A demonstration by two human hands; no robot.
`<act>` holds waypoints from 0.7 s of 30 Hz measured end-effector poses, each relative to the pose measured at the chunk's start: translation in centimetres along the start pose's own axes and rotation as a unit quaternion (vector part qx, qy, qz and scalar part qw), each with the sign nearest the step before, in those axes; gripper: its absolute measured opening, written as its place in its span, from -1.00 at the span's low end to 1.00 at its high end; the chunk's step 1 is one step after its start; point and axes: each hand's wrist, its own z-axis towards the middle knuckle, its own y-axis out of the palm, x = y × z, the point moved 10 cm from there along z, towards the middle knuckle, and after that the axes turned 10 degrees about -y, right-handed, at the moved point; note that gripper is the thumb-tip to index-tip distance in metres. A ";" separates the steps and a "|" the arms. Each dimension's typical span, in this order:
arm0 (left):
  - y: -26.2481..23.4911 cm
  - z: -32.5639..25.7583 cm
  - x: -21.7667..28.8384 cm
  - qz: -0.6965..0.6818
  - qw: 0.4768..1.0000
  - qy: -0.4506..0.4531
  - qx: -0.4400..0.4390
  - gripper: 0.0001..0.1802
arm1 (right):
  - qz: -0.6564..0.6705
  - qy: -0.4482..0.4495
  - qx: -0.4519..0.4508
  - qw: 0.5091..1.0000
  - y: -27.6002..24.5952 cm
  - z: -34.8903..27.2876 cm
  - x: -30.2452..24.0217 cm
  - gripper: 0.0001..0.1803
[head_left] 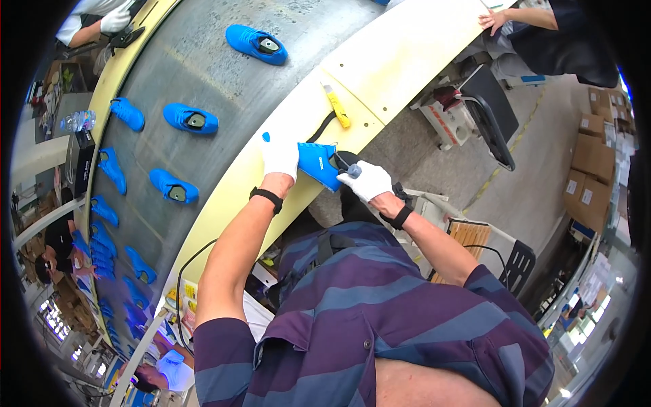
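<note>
A blue shoe is in my left hand, which wears a white glove and is closed around its front part; the blue toe tip pokes out beyond the glove. The shoe's heel end faces my right hand, also in a white glove. Those fingers are closed on a small tool with a grey handle, held at the shoe's dark opening. What the tool's far end touches is too small to make out. On the pale yellow ledge, just beyond the shoe, lies a yellow-handled cutter near a black cord.
Left of the ledge, a grey conveyor belt carries several blue shoes. Co-workers stand along it; one bare hand rests on the ledge at upper right. A black-backed chair, a wooden-seated chair and cartons stand on the right.
</note>
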 end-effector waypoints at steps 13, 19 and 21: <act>1.2 1.1 0.0 0.093 0.991 0.085 0.045 -0.60 | -0.007 0.004 -0.009 1.000 -0.4 0.5 0.5 -0.42; 0.7 1.1 -1.0 -0.040 0.998 0.023 0.035 -0.62 | -0.010 0.010 -0.039 0.999 -0.8 1.0 -0.2 -0.41; 1.2 0.8 0.9 0.044 0.999 0.019 0.010 -0.61 | -0.020 0.018 -0.045 0.999 -0.9 0.9 0.8 -0.41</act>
